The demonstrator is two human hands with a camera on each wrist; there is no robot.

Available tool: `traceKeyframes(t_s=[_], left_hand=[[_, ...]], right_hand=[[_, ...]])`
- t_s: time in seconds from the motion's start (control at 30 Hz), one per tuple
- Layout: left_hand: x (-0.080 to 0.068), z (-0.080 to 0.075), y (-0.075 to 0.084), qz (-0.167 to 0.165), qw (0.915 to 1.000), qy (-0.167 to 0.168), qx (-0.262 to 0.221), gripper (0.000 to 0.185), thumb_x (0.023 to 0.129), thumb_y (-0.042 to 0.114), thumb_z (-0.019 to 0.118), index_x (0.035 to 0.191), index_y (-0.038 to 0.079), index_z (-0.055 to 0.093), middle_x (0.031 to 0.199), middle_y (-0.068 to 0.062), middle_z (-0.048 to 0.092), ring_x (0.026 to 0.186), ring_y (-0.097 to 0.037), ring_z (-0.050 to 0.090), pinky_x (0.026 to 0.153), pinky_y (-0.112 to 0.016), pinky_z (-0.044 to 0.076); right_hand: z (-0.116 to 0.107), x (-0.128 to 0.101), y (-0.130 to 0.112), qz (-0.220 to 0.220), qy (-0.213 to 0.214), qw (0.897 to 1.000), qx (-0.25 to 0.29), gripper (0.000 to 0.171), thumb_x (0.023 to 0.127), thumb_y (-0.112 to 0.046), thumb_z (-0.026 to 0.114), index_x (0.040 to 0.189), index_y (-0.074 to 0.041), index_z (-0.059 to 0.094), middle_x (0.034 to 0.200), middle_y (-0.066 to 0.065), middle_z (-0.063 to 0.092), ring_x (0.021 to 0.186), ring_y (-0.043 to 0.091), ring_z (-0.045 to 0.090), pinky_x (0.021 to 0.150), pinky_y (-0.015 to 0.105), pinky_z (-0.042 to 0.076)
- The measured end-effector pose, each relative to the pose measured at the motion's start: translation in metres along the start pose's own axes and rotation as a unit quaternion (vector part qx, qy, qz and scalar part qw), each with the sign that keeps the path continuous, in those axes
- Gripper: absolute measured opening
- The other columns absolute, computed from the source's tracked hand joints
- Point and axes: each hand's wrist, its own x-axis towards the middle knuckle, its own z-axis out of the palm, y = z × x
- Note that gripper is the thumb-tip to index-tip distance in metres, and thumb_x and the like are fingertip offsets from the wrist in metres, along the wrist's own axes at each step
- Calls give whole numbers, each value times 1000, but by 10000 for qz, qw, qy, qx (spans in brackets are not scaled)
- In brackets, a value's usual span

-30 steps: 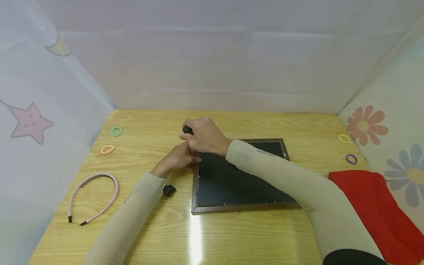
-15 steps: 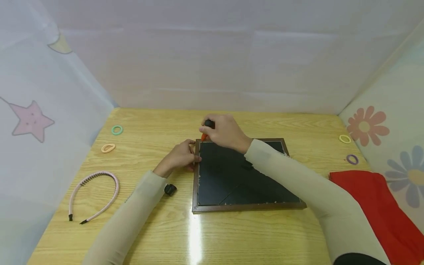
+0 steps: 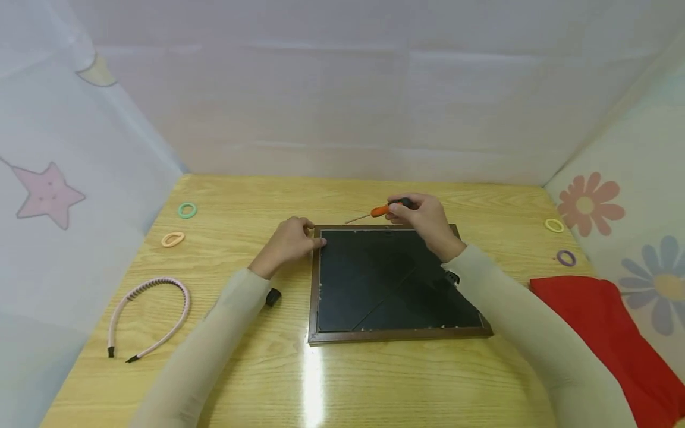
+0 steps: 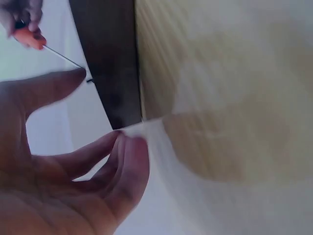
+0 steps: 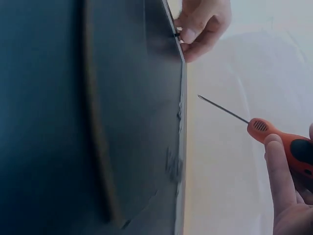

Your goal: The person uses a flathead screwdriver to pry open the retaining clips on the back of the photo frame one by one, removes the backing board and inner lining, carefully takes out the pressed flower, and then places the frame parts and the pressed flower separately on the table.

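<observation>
Pale wood-grain desk [image 3: 374, 380], smooth and glossy (a bright streak of glare near the front edge). Dark brown wooden picture frame [image 3: 396, 336] with a slight sheen, chipped pale in spots along the inner edge; matt black backing board [image 3: 374, 285], dull and creased like card. Screwdriver [image 3: 382, 210] with an orange and black plastic grip, ribbed near the thin bare-metal shaft [image 5: 222, 108]. Red cloth [image 3: 605, 333], soft and matt. Pink hairband [image 3: 155, 309], toothed plastic by the look. Small hair rings [image 3: 187, 210], smooth and rubbery. Beige knit sleeves [image 3: 214, 345], matt. Thin printed fabric walls [image 3: 48, 196], faintly translucent.
</observation>
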Motion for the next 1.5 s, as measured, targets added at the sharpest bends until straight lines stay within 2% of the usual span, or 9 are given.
traceKeyframes(t_s=[0.1,0.2,0.4,0.63,0.87,0.97,1.2,1.33,1.5], left_hand=[[12,-1,2,258,9987,392,195,56,94,36,70,137,1,58,127,-17,61,112,-33,62,92,-47,58],[27,-2,7,653,9968,453,123,50,95,32,69,134,2,62,128,-17,61,115,-35,62,94,-49,58],[52,1,16,1244,9921,-124,49,38,97,31,68,127,7,68,128,-11,67,115,-30,65,97,-48,58],[57,7,15,1288,9888,-675,344,22,98,26,68,114,15,77,117,-5,76,100,-20,72,88,-39,62],[46,4,11,1344,9883,-301,656,18,95,28,71,103,16,81,108,-2,79,89,-16,73,84,-38,63],[39,0,6,1337,9881,-149,750,17,94,28,72,101,16,82,96,-1,80,73,-13,71,77,-36,62],[19,-7,-7,1013,9920,-16,750,18,88,29,74,95,15,81,76,4,77,58,-12,63,61,-28,54],[2,-4,-13,652,9967,-204,436,23,85,30,76,102,14,78,80,3,74,63,-13,62,60,-26,52],[-26,5,-9,-120,9960,-576,-672,44,86,21,76,125,6,64,91,-6,67,59,-16,65,55,-30,60]], right_hand=[[-11,-8,6,136,-62,9993,343,39,98,-13,68,130,7,62,128,27,61,95,15,78,95,41,60],[-20,-15,11,248,-39,9988,417,38,98,-11,67,130,9,60,128,24,60,96,16,77,91,33,62],[-25,-21,18,405,-53,9984,401,40,98,-11,67,131,10,59,132,27,58,93,9,77,87,24,63],[-25,-26,22,560,-78,9981,232,37,99,-11,65,131,8,61,131,29,60,90,6,76,87,25,63],[-24,-30,18,438,-175,9988,-154,35,98,-11,67,129,6,63,131,28,62,91,7,76,89,33,63],[-24,-31,14,406,-202,9987,-226,37,98,-11,67,130,7,63,133,28,62,92,7,76,88,32,64],[-24,-34,7,485,-199,9986,-106,40,99,-14,66,133,5,60,132,27,61,94,12,76,90,29,63],[-23,-35,5,524,-260,9982,-111,38,99,-16,67,132,2,62,131,27,63,98,18,77,91,32,63],[-21,-35,3,412,-342,9983,-210,36,99,-16,67,131,0,63,130,25,64,101,25,76,91,33,63]])
